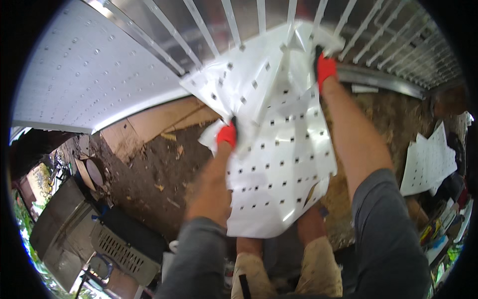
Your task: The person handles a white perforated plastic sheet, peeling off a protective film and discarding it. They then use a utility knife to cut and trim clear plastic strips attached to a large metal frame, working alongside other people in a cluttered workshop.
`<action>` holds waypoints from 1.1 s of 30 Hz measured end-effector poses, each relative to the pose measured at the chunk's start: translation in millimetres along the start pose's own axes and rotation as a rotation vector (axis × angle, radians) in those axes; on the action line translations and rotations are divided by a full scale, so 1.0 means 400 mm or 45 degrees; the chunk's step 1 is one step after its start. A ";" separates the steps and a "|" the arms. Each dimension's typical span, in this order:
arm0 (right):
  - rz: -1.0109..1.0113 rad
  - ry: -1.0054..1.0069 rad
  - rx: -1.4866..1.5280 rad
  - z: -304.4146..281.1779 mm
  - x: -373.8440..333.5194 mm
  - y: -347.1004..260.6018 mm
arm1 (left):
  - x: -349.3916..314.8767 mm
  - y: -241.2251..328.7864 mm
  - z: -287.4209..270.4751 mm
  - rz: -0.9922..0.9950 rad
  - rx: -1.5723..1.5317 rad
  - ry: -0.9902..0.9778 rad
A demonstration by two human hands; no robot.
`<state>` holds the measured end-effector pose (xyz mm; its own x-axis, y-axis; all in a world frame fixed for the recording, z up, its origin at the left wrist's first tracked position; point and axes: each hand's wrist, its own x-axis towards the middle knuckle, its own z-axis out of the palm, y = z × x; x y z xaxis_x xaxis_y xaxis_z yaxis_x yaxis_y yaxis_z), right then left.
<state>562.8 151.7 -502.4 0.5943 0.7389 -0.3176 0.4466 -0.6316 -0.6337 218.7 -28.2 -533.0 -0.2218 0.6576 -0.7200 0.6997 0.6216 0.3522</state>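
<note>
A large glossy white sheet with rows of small dark squares hangs in front of me, down to my shins. Its upper part is creased and folded over, and it lies against slatted metal behind it. My left hand, in a red and black glove, is closed on the sheet's left side, where the material bunches up. Farther up, my right hand, gloved the same way, grips the sheet's upper right edge. A tear or slit shows near the lower right edge.
Metal ribs run across the far side, above a metal rail. A white dotted panel leans at upper left. Cardboard lies on the dirt ground. Another dotted white sheet is at right; a vented grey case stands lower left.
</note>
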 end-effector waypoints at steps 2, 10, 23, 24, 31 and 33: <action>0.104 -0.191 0.276 0.054 -0.092 -0.003 | -0.062 -0.065 0.106 -0.336 -0.179 0.026; 0.152 -0.448 0.407 -0.195 -0.063 -0.004 | -0.397 0.097 -0.060 -0.532 -1.483 0.014; 0.277 -0.197 0.144 -0.304 -0.314 0.117 | -0.885 0.024 0.122 -0.807 -1.497 -0.235; 0.282 -0.407 0.206 -0.325 -0.379 0.155 | -0.901 0.034 0.102 -0.892 -1.536 -0.214; 0.363 -0.539 0.467 -0.462 -0.466 0.155 | -0.889 -0.013 -0.082 -0.660 -1.288 -0.335; 0.285 -0.493 0.397 -0.527 -0.464 0.158 | -0.931 0.015 -0.117 -0.654 -1.256 -0.278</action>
<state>621.8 -74.9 -335.0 0.3359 0.6638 -0.6683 0.0828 -0.7276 -0.6810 273.9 -249.4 -234.8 -0.1372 0.1998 -0.9702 -0.3026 0.9242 0.2331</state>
